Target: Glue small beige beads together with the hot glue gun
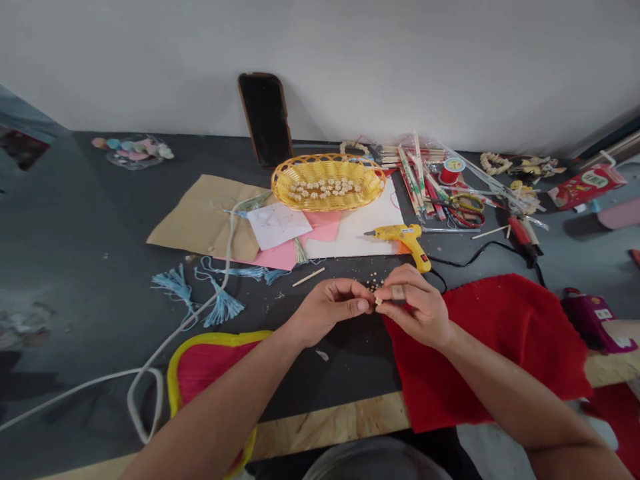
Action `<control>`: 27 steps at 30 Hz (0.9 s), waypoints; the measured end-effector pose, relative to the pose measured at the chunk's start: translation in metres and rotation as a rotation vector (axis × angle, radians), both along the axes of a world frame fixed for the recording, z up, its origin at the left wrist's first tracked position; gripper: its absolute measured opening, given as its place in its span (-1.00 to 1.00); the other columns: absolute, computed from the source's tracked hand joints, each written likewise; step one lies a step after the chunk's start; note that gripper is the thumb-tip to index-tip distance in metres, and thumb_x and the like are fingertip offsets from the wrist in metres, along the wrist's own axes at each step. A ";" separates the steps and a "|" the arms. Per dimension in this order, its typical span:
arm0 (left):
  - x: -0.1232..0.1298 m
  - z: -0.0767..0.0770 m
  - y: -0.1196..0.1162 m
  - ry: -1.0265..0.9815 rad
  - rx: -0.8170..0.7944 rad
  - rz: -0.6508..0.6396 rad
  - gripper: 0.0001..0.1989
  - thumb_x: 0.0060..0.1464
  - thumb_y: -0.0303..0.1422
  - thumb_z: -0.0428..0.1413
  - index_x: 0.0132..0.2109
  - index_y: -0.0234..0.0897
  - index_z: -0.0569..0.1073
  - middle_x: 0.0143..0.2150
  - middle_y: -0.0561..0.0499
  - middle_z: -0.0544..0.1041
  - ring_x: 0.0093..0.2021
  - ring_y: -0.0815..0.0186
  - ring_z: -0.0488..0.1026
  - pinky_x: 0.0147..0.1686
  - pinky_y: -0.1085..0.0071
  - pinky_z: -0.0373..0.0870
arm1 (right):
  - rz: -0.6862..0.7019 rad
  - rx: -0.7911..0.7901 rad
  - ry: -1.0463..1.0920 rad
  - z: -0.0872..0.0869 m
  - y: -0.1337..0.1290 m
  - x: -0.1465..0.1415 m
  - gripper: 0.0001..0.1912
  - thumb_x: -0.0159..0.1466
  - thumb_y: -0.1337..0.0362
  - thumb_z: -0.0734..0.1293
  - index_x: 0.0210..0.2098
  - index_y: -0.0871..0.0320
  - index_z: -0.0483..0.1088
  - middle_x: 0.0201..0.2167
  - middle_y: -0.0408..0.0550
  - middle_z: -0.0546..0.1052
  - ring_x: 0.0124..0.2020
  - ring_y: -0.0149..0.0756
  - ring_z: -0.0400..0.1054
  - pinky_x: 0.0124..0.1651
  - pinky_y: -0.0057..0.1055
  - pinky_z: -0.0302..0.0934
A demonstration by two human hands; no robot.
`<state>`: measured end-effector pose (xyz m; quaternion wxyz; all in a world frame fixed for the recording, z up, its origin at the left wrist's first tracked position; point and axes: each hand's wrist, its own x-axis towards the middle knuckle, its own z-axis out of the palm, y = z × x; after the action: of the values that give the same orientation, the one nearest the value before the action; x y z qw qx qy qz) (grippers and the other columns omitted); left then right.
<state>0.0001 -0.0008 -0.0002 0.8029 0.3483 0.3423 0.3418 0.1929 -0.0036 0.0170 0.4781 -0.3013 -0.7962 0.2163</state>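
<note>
Piece (pixel 379 301) | tiny | pale cream | knobbly | in right hand (pixel 419 305)

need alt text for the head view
A person's right hand pinches a small pale piece close beside the left hand, over a dark table. Beyond are a yellow glue gun and a yellow basket of pale clusters; a red cloth lies on the right, blue tassels on the left.

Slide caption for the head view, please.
Left grip and right grip meet at a small beige cluster near a yellow glue gun.
</note>
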 end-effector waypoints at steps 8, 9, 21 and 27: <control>-0.002 0.000 0.001 0.020 0.057 0.012 -0.69 -0.13 -0.19 0.35 -0.43 -0.39 0.52 -0.48 0.00 0.51 -0.48 0.44 0.31 -0.42 0.48 0.17 | -0.017 -0.003 0.018 0.000 0.000 0.003 -0.82 0.21 0.41 0.40 -0.17 0.16 0.48 -0.34 0.00 0.47 -0.31 -0.28 0.39 -0.26 -0.30 0.35; -0.002 0.000 0.000 0.018 0.067 0.005 -0.70 -0.10 -0.19 0.33 -0.42 -0.39 0.54 -0.47 -0.01 0.52 -0.48 0.44 0.31 -0.42 0.48 0.17 | -0.016 0.003 0.019 -0.001 0.000 0.002 -0.83 0.22 0.40 0.40 -0.17 0.15 0.48 -0.34 -0.01 0.47 -0.31 -0.29 0.39 -0.26 -0.30 0.35; -0.001 0.000 -0.001 0.060 0.003 0.014 -0.75 -0.22 -0.27 0.40 -0.44 -0.37 0.60 -0.57 0.07 0.47 -0.53 0.49 0.25 -0.48 0.51 0.08 | 0.018 0.025 -0.024 -0.013 0.001 -0.003 -0.81 0.20 0.35 0.44 -0.18 0.12 0.47 -0.35 -0.05 0.49 -0.30 -0.30 0.38 -0.26 -0.29 0.36; 0.000 0.002 0.000 0.056 0.014 -0.003 -0.76 -0.22 -0.27 0.39 -0.47 -0.37 0.59 -0.58 0.07 0.47 -0.54 0.50 0.23 -0.49 0.51 0.08 | 0.030 0.022 -0.025 -0.011 0.000 -0.003 -0.85 0.21 0.36 0.43 -0.21 0.14 0.47 -0.37 -0.04 0.50 -0.32 -0.31 0.37 -0.28 -0.31 0.36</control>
<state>0.0006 -0.0008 0.0019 0.7911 0.3637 0.3618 0.3332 0.1896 -0.0032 0.0057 0.4681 -0.2868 -0.8088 0.2110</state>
